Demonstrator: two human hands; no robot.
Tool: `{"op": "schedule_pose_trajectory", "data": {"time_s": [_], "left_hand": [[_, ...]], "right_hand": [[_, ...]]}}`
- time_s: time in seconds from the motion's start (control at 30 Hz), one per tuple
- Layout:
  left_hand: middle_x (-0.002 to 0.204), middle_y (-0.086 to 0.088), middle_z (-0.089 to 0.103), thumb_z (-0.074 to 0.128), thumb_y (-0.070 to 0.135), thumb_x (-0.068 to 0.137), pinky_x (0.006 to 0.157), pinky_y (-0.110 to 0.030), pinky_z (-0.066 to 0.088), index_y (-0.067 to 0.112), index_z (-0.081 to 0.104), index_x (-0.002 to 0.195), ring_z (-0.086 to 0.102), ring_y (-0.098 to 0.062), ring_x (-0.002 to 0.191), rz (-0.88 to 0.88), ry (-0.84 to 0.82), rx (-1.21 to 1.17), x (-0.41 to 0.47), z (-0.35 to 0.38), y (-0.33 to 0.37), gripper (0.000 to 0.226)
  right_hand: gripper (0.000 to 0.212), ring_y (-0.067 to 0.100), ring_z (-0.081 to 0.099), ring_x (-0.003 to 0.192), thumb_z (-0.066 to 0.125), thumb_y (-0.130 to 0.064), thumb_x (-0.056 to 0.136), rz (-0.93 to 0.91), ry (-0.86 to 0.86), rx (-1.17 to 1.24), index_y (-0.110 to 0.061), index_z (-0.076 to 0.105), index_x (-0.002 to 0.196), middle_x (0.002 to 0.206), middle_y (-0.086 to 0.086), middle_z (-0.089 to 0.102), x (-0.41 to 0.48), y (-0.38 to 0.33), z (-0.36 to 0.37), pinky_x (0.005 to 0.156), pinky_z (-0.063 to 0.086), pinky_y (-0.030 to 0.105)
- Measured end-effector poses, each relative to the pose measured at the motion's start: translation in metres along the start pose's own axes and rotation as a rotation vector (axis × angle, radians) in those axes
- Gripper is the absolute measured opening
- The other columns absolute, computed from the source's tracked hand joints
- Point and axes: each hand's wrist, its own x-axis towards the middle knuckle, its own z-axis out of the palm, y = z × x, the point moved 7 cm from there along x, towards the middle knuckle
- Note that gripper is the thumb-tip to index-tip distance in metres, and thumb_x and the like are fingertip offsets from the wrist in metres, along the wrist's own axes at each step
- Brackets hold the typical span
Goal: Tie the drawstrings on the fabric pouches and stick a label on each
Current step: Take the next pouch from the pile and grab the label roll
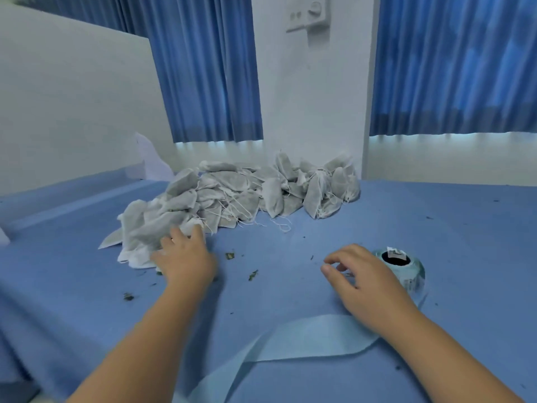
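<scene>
A heap of grey-white fabric pouches (232, 193) with loose white drawstrings lies on the blue table cover, reaching from the left to the back wall. My left hand (183, 254) is stretched onto the near left edge of the heap, fingers spread and touching the pouches. A roll of pale blue label tape (406, 266) sits at the right, and its backing strip (290, 341) trails toward me. My right hand (363, 274) hovers just left of the roll with its fingers loosely curled and nothing in them.
Small dark bits of dried leaf (252, 274) are scattered over the blue cover (436, 228). A white partition (72, 106) stands at the left, with blue curtains (453, 65) and a white wall behind the table.
</scene>
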Motion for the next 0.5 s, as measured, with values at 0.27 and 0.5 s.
{"op": "schedule_pose_trajectory", "data": {"time_s": [0.27,0.5], "left_hand": [[0.109,-0.012,0.060,0.055,0.018,0.085,0.079,-0.041,0.039,0.014,0.026,0.132,0.056,-0.035,0.105,-0.074,-0.136,-0.232,0.017,0.025,-0.028,0.055],[0.098,0.000,0.063,0.058,0.025,0.083,0.054,-0.028,0.039,0.024,0.042,0.138,0.059,-0.017,0.074,0.153,-0.192,-0.901,-0.008,-0.026,0.035,0.057]], "right_hand": [[0.010,-0.004,0.056,0.084,0.051,-0.046,0.090,0.023,-0.026,0.029,-0.040,0.057,0.083,0.095,-0.019,0.053,0.000,0.002,0.007,0.079,0.046,0.024],[0.005,-0.007,0.054,0.086,0.059,-0.028,0.092,0.030,0.117,0.155,-0.031,0.062,0.089,0.093,-0.016,0.055,0.002,-0.005,-0.010,0.072,0.039,0.009]]}}
